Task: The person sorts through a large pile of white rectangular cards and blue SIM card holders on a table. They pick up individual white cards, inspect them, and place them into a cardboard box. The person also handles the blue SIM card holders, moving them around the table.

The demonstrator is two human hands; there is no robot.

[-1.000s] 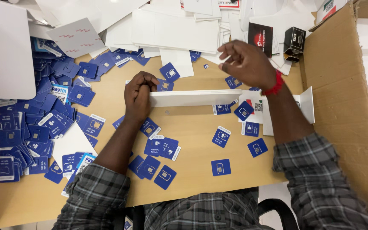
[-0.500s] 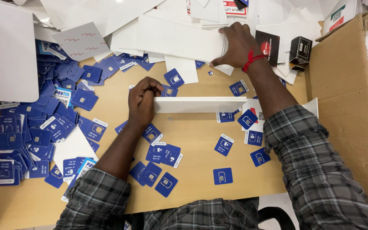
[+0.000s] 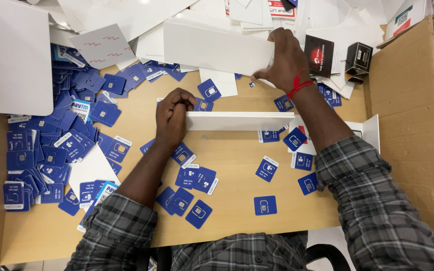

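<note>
The left hand (image 3: 173,116) was closed around the left end of a long white stack of card sheets (image 3: 239,121), which lay flat across the middle of the light wooden table (image 3: 237,160). The right hand (image 3: 283,59) pinched the right edge of a wide white rectangular sheet (image 3: 217,47), tilted up over the white paper pile (image 3: 141,20) at the far side. Small blue square cards (image 3: 56,140) lay scattered around both arms

A light wooden table (image 3: 237,160) stands under bright, even light, with a brown cardboard wall (image 3: 408,115) at its right.
</note>
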